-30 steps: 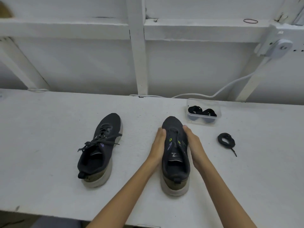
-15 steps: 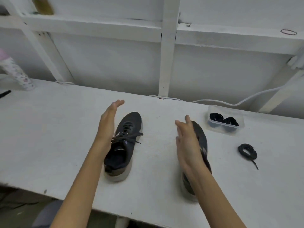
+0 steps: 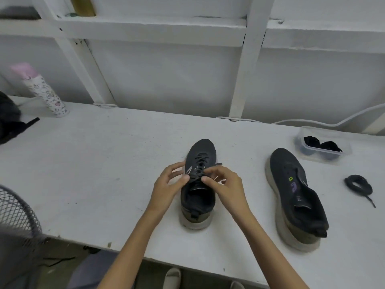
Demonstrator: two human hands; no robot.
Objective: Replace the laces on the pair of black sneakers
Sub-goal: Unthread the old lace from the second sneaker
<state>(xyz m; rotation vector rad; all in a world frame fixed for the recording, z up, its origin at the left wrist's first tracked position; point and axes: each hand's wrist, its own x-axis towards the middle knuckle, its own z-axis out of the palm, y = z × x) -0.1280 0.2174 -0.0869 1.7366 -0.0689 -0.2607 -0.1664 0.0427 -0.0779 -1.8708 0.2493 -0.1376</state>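
A laced black sneaker (image 3: pixel 198 197) stands on the white table (image 3: pixel 104 174), toe pointing away from me. My left hand (image 3: pixel 169 184) and my right hand (image 3: pixel 225 184) are at its lace knot (image 3: pixel 199 174), each pinching the black lace between thumb and fingers. A second black sneaker (image 3: pixel 295 195) without laces stands to the right, its tongue pulled open. A coiled black lace (image 3: pixel 358 184) lies on the table at the far right. A clear plastic box (image 3: pixel 323 146) behind it holds two more coiled black laces.
A patterned tube with a pink cap (image 3: pixel 41 90) leans at the back left beside a dark object (image 3: pixel 10 119). A mesh fan guard (image 3: pixel 16 215) sits at the left edge. A white cable (image 3: pixel 312 122) runs along the wall.
Both hands left the unlaced sneaker, swung left and came down on the laced sneaker's knot. The view shifted left with them.
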